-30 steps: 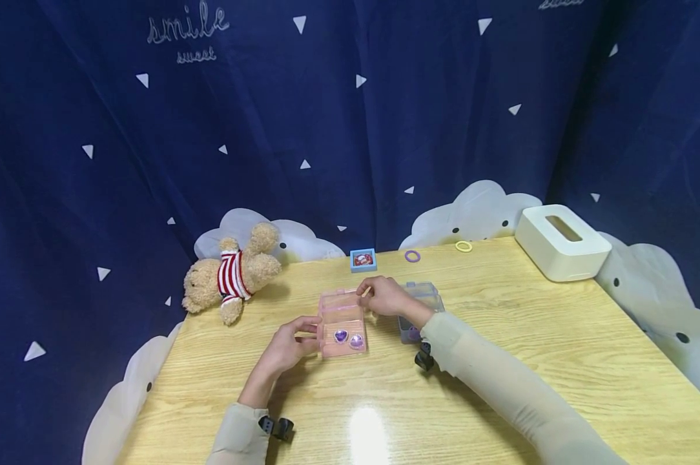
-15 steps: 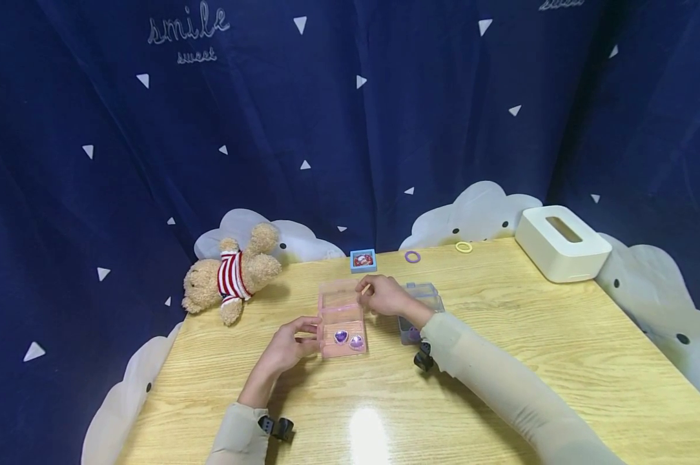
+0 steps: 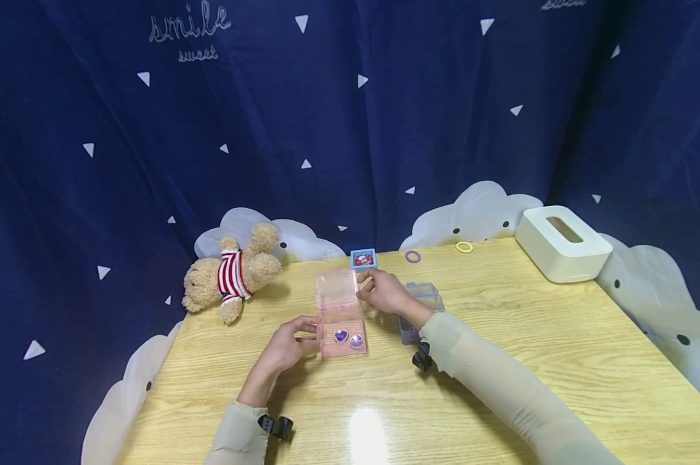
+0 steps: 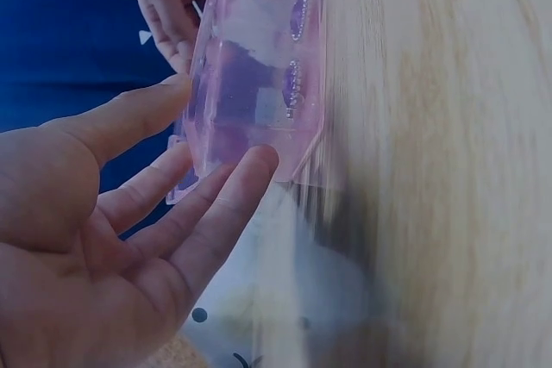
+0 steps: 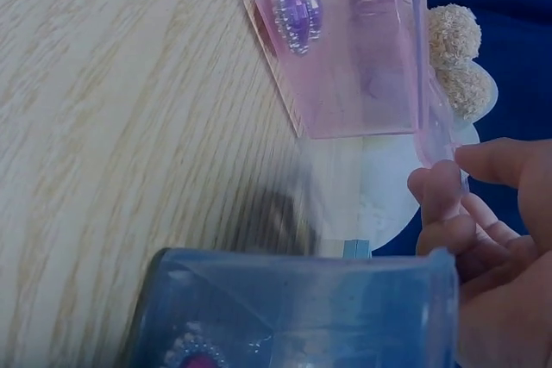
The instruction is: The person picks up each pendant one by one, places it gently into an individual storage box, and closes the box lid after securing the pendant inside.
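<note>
At the centre of the head view a pink box (image 3: 341, 329) sits on the table (image 3: 501, 361), its lid (image 3: 336, 289) raised upright, pinched by the right hand (image 3: 385, 292); the left hand (image 3: 288, 345) steadies its side with relaxed, straight fingers. Two purple heart gems (image 3: 348, 338) lie inside. The box looks opened already. Upper left, the curtain (image 3: 350, 116) reads "smile sweet"

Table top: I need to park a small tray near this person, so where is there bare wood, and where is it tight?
Bare wood lies between the blue box and the tissue box, and along the near edge. It is crowded around the pink box, where both hands work.
</note>
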Action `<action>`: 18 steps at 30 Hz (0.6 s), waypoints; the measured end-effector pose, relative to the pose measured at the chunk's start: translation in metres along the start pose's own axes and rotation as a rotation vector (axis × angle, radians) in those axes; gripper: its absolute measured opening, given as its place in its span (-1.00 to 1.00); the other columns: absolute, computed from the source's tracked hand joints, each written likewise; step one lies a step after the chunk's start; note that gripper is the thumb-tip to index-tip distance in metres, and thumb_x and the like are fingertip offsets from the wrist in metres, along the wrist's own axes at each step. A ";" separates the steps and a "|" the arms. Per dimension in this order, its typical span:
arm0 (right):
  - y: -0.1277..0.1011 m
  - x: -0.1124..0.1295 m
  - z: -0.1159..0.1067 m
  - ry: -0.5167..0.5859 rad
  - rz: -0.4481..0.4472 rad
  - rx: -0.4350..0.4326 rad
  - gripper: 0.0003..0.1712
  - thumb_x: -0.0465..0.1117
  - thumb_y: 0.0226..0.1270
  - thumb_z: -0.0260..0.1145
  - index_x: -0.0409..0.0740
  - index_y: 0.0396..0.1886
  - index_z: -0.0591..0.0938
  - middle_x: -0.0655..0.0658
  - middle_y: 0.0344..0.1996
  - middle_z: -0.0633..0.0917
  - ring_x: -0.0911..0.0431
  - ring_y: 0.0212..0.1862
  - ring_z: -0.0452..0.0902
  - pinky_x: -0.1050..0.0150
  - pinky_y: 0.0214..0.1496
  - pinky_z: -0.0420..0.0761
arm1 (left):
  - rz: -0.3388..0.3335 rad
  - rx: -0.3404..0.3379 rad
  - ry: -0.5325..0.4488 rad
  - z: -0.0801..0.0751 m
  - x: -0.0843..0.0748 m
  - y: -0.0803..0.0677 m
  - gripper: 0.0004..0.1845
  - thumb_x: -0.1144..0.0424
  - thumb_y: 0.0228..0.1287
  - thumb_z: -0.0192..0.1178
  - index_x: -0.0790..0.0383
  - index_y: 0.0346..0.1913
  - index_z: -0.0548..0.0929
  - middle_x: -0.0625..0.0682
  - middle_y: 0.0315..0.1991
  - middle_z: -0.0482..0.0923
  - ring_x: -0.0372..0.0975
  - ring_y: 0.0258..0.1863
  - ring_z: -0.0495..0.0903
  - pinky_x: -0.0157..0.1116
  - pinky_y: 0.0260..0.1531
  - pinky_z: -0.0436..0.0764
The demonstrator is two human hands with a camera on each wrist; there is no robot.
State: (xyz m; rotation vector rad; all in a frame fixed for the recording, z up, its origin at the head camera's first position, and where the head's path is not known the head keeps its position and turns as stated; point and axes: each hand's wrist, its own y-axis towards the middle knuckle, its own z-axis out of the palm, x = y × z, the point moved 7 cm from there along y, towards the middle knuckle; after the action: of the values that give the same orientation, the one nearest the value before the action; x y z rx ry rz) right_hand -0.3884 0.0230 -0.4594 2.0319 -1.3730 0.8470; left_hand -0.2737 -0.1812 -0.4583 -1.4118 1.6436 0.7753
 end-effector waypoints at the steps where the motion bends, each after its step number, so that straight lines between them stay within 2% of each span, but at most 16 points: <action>1: 0.000 0.000 0.000 0.004 0.007 0.002 -0.67 -0.18 0.29 0.38 -0.13 0.02 0.58 -0.07 -0.36 0.80 0.11 -0.49 0.70 0.32 -0.38 0.58 | -0.002 0.003 -0.002 0.000 -0.002 -0.001 -0.49 0.48 0.17 0.34 0.41 0.22 0.54 0.47 0.05 0.57 0.07 -0.13 0.72 -0.17 -0.14 0.73; 5: 0.001 -0.003 -0.001 0.026 0.045 0.010 -0.62 -0.16 0.33 0.37 -0.10 0.09 0.55 -0.10 -0.31 0.81 -0.05 -0.41 0.75 0.30 -0.42 0.59 | -0.005 -0.015 0.005 0.001 0.005 0.002 -0.50 0.48 0.18 0.33 0.40 0.22 0.54 0.44 0.05 0.58 0.03 -0.15 0.72 -0.16 -0.14 0.73; 9: 0.002 -0.006 -0.001 0.016 0.046 0.007 -0.63 -0.13 0.34 0.36 -0.09 0.10 0.57 -0.08 -0.32 0.81 -0.05 -0.40 0.75 0.31 -0.35 0.59 | 0.001 -0.032 0.015 0.001 0.018 0.008 -0.48 0.45 0.18 0.36 0.37 0.24 0.54 0.37 0.03 0.61 0.00 -0.16 0.73 -0.17 -0.15 0.72; 13: 0.003 -0.007 -0.002 0.015 0.036 0.002 -0.69 -0.13 0.34 0.35 -0.09 0.04 0.62 -0.06 -0.36 0.80 -0.05 -0.42 0.74 0.28 -0.24 0.61 | 0.002 -0.022 0.015 0.001 0.023 0.013 -0.47 0.42 0.16 0.38 0.34 0.23 0.56 0.32 0.02 0.63 -0.03 -0.17 0.73 -0.19 -0.15 0.72; 18: 0.002 -0.005 -0.001 0.032 0.010 0.011 -0.77 -0.16 0.34 0.32 -0.10 -0.06 0.67 -0.16 -0.35 0.80 -0.11 -0.42 0.73 0.29 -0.25 0.59 | 0.005 -0.008 0.005 0.001 0.024 0.013 -0.47 0.43 0.16 0.38 0.35 0.23 0.56 0.34 0.02 0.63 -0.03 -0.18 0.73 -0.20 -0.17 0.73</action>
State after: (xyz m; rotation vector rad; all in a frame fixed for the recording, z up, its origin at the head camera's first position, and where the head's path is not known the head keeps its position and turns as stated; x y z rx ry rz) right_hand -0.3921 0.0266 -0.4623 2.0132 -1.3651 0.8891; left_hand -0.2875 -0.1894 -0.4802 -1.4164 1.6506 0.7825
